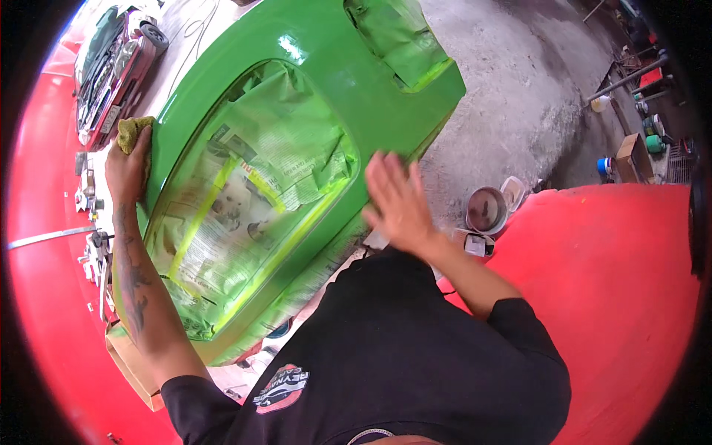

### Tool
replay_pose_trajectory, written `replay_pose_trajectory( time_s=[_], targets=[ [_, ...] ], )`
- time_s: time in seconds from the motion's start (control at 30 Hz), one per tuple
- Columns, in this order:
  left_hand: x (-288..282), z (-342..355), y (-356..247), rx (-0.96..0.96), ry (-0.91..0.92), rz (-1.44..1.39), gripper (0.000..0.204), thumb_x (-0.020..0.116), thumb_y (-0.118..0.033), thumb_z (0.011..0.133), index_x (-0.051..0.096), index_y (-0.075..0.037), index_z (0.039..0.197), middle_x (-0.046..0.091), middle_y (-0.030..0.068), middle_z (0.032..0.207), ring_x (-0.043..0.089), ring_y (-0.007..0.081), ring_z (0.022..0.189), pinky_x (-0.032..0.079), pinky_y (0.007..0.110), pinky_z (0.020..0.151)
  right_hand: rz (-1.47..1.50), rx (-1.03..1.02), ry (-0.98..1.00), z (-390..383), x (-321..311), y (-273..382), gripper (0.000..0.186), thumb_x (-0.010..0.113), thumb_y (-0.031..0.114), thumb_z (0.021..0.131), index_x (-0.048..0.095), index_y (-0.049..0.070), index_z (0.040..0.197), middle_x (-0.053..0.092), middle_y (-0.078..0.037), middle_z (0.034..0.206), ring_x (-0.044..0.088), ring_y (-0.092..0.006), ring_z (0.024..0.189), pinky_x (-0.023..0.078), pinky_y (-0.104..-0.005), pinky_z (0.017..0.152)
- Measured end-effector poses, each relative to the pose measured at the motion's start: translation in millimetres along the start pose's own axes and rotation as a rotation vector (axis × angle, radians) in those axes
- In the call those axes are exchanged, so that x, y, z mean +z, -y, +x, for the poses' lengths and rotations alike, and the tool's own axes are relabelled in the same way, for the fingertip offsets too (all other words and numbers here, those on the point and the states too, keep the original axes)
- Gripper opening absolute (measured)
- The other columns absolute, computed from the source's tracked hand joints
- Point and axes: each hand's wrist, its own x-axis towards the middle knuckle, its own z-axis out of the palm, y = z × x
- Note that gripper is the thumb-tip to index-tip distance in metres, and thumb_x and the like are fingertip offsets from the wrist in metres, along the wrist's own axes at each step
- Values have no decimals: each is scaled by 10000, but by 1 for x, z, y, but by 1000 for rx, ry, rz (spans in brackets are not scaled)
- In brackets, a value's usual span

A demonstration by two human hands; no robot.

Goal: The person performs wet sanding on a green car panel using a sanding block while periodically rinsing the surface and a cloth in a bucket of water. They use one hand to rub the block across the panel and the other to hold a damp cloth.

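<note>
A green, glossy car body spreads out in front of me. Its large window opening is covered with masking paper, held along the edges by yellow-green tape. At the body's far left edge, my left hand is closed around a crumpled olive-yellow cloth, part of which lies between hand and paint. My right hand is at the near right edge of the green body, fingers spread and slightly blurred, with nothing in it. Whether its fingertips touch the paint I cannot tell.
A second masked opening lies at the far end. A round bucket and a small container stand on the grey floor to the right. Red surfaces flank both sides. A red car with its hood up is at the far left.
</note>
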Motion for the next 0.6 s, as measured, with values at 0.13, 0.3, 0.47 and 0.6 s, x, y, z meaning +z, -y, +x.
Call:
replay_pose_trajectory(
  time_s=[0.13, 0.3, 0.47, 0.6],
  targets=[
    [-2, -10, -10, -17, -32, -45, 478, 686, -508, 893, 724, -91, 1123, 740, 169, 1021, 708, 340, 966, 510, 431, 863, 44, -110, 72, -12, 5, 6, 781, 563, 463, 948, 298, 61, 1563, 255, -136, 1646, 264, -331, 1506, 177, -634, 1183],
    [-6, -13, -22, -78, -1, 11, 469, 690, -515, 887, 728, -112, 1124, 740, 167, 1026, 707, 340, 960, 512, 434, 859, 19, -119, -180, 76, -23, -29, 772, 564, 460, 951, 300, 70, 1562, 263, -122, 1646, 271, -333, 1503, 181, -625, 1181],
    [-3, -8, -31, -102, 5, 15, 512, 705, -545, 856, 726, -121, 1141, 741, 173, 1015, 710, 345, 951, 519, 437, 854, -60, -232, -275, 180, -55, -28, 776, 509, 537, 971, 319, 57, 1550, 272, -109, 1642, 276, -329, 1498, 182, -628, 1185],
    [-8, -6, -17, -87, -11, -47, 478, 705, -497, 845, 726, -112, 1128, 740, 179, 992, 714, 334, 927, 529, 437, 841, -112, -242, -260, 257, -64, -8, 790, 432, 608, 989, 339, 45, 1537, 303, -121, 1626, 277, -316, 1499, 183, -635, 1187]
  ],
)
